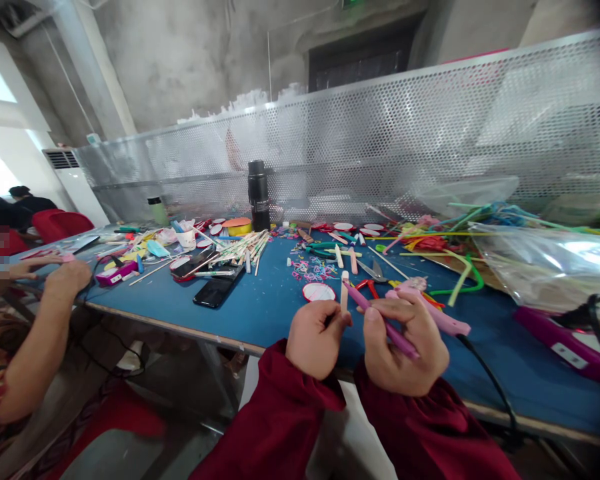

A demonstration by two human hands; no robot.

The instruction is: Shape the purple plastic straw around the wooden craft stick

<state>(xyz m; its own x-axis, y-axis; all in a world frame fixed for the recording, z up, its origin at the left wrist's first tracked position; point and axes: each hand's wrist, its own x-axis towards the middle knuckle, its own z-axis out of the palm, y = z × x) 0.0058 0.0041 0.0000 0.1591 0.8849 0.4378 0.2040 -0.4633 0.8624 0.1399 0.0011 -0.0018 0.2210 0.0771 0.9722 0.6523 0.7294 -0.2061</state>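
Note:
Between the fingers of my left hand (316, 340) a pale, cream-coloured stick with a rounded end (345, 292) stands upright. My right hand (407, 340) grips a purple pen-like stick (399, 339), slanted so that its upper end comes close to the pale stick; whether they touch I cannot tell. Just beyond my hands are red-handled pliers (367, 288) and a white disc with a red rim (319, 292). Close behind my right hand lies a pink tool (443, 319), probably a glue gun, with a black cord.
Green-handled pliers (325, 250) and scattered coloured bits (313, 269) lie farther back. A black phone (219, 288) and bundled paper sticks (240, 250) are left of centre. A black flask (259, 197) stands behind. Plastic bags (555, 260) and a purple box (560, 343) occupy the right. A co-worker's hands (67, 277) are at left.

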